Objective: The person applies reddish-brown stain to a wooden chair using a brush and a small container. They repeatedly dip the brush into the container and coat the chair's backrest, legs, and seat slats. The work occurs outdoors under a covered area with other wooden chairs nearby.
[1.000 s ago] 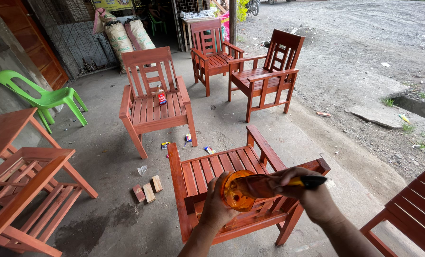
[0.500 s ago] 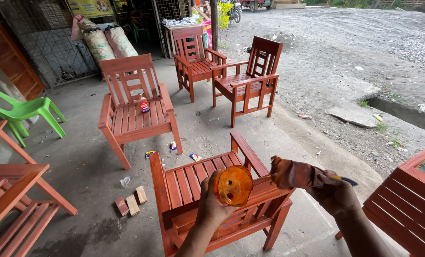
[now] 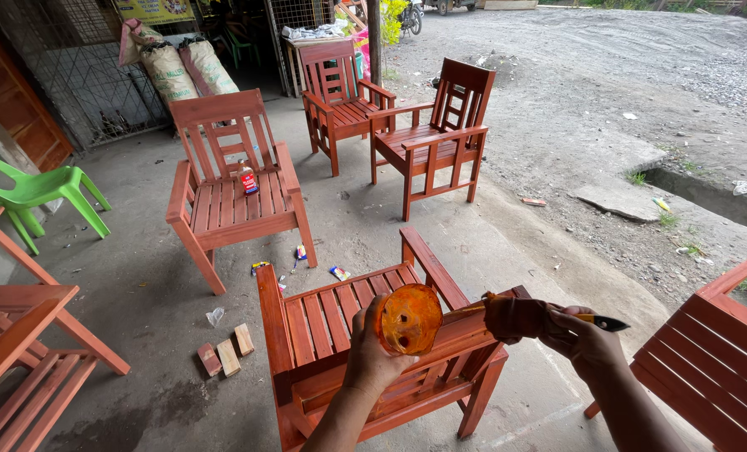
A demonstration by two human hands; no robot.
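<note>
At lower centre of the frame, the left hand [image 3: 372, 356] gripped an orange-stained tub [image 3: 407, 318] above a red wooden chair [image 3: 323, 322]. Just to its right, the right hand [image 3: 587, 339] clenched a stained brush [image 3: 520, 316], near the tub.

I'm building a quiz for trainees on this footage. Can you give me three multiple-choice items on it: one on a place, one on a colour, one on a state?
1. Where does the small bottle stand?
A. ground
B. chair seat
C. green chair

2. What colour is the plastic chair?
A. green
B. blue
C. white

3. What does the left hand hold?
A. nothing
B. wood block
C. orange-stained can

Key:
1 B, the bottle stands on a wooden chair.
2 A, the plastic chair is green.
3 C, the left hand grips the can.
</note>
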